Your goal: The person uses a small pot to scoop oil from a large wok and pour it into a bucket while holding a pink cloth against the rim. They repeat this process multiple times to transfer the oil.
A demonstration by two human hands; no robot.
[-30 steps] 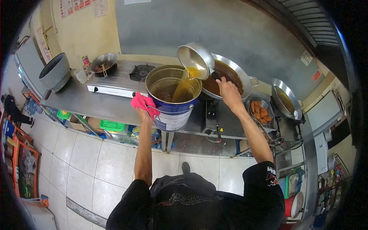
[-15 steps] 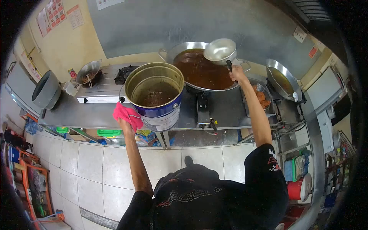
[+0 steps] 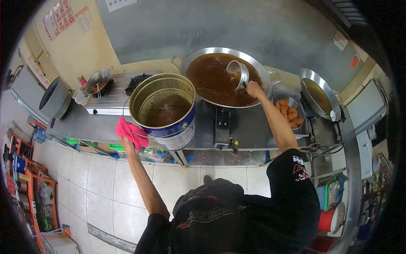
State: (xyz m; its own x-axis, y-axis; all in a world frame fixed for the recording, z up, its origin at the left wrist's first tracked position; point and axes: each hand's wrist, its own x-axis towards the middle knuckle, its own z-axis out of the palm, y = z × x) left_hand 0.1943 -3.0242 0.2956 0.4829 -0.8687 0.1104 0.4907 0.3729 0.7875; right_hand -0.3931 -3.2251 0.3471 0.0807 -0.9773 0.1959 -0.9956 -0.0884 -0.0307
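Observation:
My right hand [image 3: 254, 89] is closed round the dark handle of a metal saucepan [image 3: 244, 77]. The saucepan is tilted in the brown liquid [image 3: 211, 80] that fills a wide two-handled wok [image 3: 198, 54]. Left of the wok, a tall blue and white metal bucket [image 3: 174, 137] stands at the counter's front edge, with dark liquid in its bottom. My left hand [image 3: 128, 144] grips a pink cloth [image 3: 130, 133] beside the bucket. The bucket's wire handle runs down to this cloth; whether my fingers hold the wire through it is hidden.
A tray of fried pieces [image 3: 289, 113] sits right of the wok, and a second wok [image 3: 317, 91] with oil stands beyond it. Leftward are a stove [image 3: 120, 91], a small pan [image 3: 99, 80] and a grey pot [image 3: 55, 99]. A gas burner [image 3: 222, 127] is under the large wok.
My right hand has lowered the saucepan from above the wok's right side into the liquid, tipping it. The bucket and my left hand with the cloth appear slightly further left.

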